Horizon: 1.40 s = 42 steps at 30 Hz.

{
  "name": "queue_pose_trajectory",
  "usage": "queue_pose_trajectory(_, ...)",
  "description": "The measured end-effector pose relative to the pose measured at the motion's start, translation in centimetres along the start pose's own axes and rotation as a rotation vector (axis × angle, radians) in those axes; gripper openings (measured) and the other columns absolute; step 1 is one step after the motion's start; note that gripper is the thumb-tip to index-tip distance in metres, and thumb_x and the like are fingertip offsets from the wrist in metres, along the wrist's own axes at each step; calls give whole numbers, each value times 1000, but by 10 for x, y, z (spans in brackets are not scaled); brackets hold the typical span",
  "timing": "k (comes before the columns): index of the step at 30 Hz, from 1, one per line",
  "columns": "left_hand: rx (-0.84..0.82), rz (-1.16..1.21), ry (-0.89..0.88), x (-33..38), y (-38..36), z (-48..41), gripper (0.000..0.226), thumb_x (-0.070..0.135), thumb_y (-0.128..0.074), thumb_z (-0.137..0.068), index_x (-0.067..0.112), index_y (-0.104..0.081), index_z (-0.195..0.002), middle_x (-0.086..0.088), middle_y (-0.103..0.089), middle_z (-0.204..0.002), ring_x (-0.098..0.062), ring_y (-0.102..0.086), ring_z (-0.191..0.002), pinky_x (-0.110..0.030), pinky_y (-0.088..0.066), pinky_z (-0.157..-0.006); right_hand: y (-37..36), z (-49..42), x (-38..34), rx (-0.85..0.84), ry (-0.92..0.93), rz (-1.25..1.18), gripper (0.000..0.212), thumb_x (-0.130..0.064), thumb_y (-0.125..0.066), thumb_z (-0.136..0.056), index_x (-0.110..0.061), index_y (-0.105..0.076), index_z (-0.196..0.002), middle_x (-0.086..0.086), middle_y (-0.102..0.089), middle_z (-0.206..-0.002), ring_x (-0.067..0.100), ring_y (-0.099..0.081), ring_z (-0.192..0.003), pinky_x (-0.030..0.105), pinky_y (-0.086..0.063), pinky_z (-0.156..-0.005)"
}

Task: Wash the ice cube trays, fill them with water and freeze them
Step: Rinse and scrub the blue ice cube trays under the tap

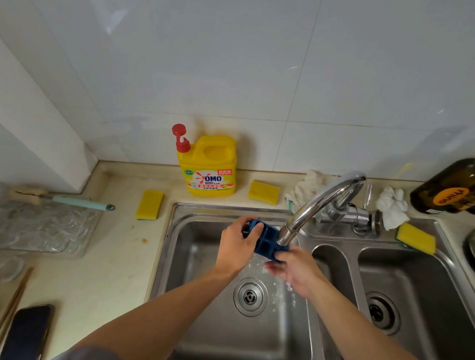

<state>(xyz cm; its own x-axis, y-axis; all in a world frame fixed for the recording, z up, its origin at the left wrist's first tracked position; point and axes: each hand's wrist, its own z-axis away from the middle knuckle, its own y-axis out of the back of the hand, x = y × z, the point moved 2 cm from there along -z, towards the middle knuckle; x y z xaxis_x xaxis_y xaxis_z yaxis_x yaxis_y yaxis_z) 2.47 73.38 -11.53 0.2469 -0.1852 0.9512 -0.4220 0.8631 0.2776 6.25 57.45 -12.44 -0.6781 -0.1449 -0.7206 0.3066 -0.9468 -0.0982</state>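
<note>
**A:** Phone is lying nearest, dark, on the counter. What is the sink holding?

**B:** Two basins are showing. Water is splashing into the left one.

**A:** And the tray?

**B:** One blue ice cube tray is hanging over that basin, under the faucet. The left hand is gripping its left end, fingers curled round. The right hand is pinching its near corner.

**A:** Farther back?

**B:** Three yellow sponges, two white cloths and one yellow detergent jug are sitting near the wall.
</note>
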Motion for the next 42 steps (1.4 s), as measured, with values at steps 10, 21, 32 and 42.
queue_pose_trajectory(10, 58, 88, 85, 4, 5, -2, 4, 29, -64, -98, 31, -67, -99, 7, -73, -93, -10, -71, -88, -35, -64, -74, -5, -2, -3, -19, 36, 39, 16, 9, -52, -99, 0, -63, -104, 22, -74, -93, 27, -72, -69, 33, -60, -63)
queue_pose_trajectory(21, -12, 213, 210, -1, -5, 4, 14, 26, -60, -101, 16, -67, -106, -6, -74, -95, -20, -74, -88, -41, -65, -67, 10, -7, 0, 71, 16, 93, 12, 0, -57, -98, -3, -65, -107, 18, -70, -86, 22, -67, -59, 33, -56, -58)
queue_pose_trajectory(32, -78, 314, 313, -2, -11, 9, 20, 26, -54, -104, 10, -67, -105, -15, -72, -101, -24, -74, -89, -33, -62, -64, 11, -5, 2, 133, 24, 182, 14, -2, -54, -96, -6, -66, -100, 15, -70, -78, 21, -65, -54, 30, -54, -51)
queue_pose_trajectory(42, -118, 137, 303, -1, -2, -1, 26, 30, -52, -105, 12, -70, -104, -13, -73, -98, -29, -72, -90, -41, -62, -69, 13, 9, -14, -7, 59, 115, 25, 0, -53, -96, -6, -63, -118, 23, -72, -106, 33, -72, -87, 37, -58, -62)
